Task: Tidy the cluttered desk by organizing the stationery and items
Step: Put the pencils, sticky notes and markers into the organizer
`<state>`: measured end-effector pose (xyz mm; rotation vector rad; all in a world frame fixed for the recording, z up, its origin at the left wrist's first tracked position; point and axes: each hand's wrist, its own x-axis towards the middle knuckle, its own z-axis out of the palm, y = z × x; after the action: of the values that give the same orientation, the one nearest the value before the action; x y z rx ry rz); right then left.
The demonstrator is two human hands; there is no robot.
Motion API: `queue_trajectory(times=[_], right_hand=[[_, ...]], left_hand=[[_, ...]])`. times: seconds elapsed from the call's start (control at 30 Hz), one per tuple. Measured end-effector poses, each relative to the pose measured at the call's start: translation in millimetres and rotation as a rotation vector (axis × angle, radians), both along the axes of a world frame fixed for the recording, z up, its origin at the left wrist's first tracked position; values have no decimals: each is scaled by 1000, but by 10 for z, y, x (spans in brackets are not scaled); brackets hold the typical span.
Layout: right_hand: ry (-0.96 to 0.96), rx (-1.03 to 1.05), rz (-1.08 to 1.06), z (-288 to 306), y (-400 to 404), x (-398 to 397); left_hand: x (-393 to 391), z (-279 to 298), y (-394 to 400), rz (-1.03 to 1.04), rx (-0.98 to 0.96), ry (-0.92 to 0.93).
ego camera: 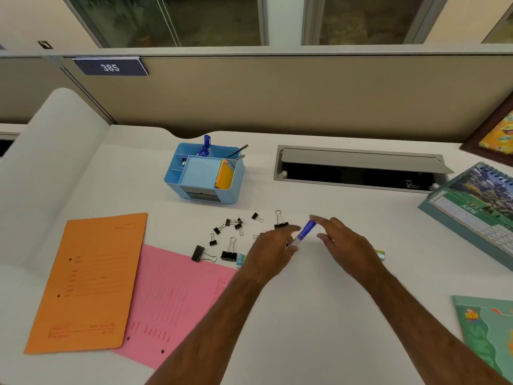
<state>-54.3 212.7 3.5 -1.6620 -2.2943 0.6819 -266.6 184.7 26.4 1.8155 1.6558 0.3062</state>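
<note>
Blue-capped and clear-barrelled, a slim marker [304,232] sits pinched in the left hand [270,250] above the smooth white surface [305,301]. The right hand [347,245] hovers beside it, fingers straight, grasping nothing. Black metal binder clips [230,237] with wire loops lie scattered just left. Flat orange [86,282] and pink card folders [177,298] overlap nearby; a boxy blue plastic organizer [204,173] stands behind.

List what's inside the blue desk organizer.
The organizer holds blue pens, two pencils and orange sticky notes. Its left slots are too small to read; the drawer's contents are hidden.
</note>
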Motion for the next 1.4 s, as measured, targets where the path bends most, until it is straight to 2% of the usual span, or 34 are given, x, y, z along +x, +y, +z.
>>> queue_trajectory(times=[0.13,0.3,0.5,0.67,0.83,1.03,1.17,1.4], right_hand=[[83,-62,-80,25,28,-70],[-56,-89,0,-152,22,-85],[-179,-162,124,-377,-41,-178],[-217,-167,144,-481,-90,-192],[-197,-161,152,-521,-63,-144],[-202,-150,147,-526,-39,-133],[-195,-139,153,-521,-44,-130],[-204,-154,157,-501,-38,-121]], left_hand=[[-313,195,103,174,-21,-109],[-837,592,441,403,33,-227],[-1640,944,868,516,263,-115],[-2212,1013,1304,658,442,-116],[-2356,900,1588,608,460,15],[-2260,673,1699,572,352,152],[-2203,585,1685,486,301,323],[-2143,431,1622,442,276,344]])
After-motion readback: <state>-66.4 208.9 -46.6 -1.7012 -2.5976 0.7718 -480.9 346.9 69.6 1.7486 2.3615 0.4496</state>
